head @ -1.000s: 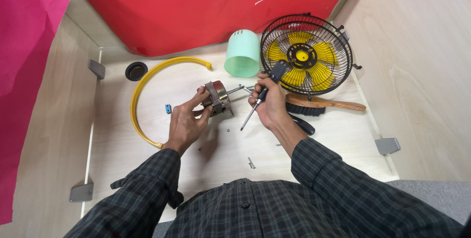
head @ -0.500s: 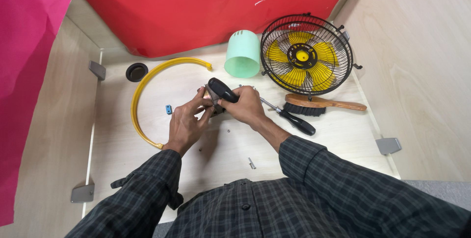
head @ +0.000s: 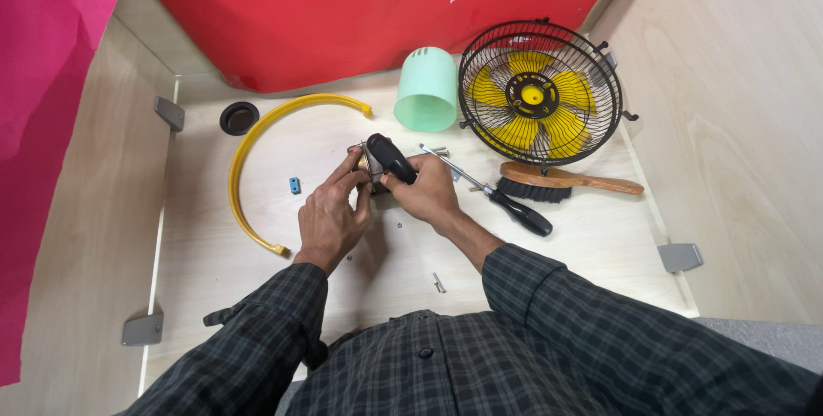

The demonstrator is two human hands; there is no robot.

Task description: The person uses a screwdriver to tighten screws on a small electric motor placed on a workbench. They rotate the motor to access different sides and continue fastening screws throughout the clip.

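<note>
My left hand steadies a small metal motor on the wooden table, fingers on its left side. My right hand grips a black-handled screwdriver, held handle-up right over the motor; its tip is hidden behind the motor and my fingers. Both hands meet at the middle of the table.
A second screwdriver and a wooden-handled brush lie to the right. Behind them stand a black-caged fan with yellow blades and a mint-green cylinder cover. A yellow curved ring, black cap, blue clip and loose screws lie around.
My right hand has swung its screwdriver from beside the fan leftward onto the motor, handle now up. The left hand stayed on the motor.
</note>
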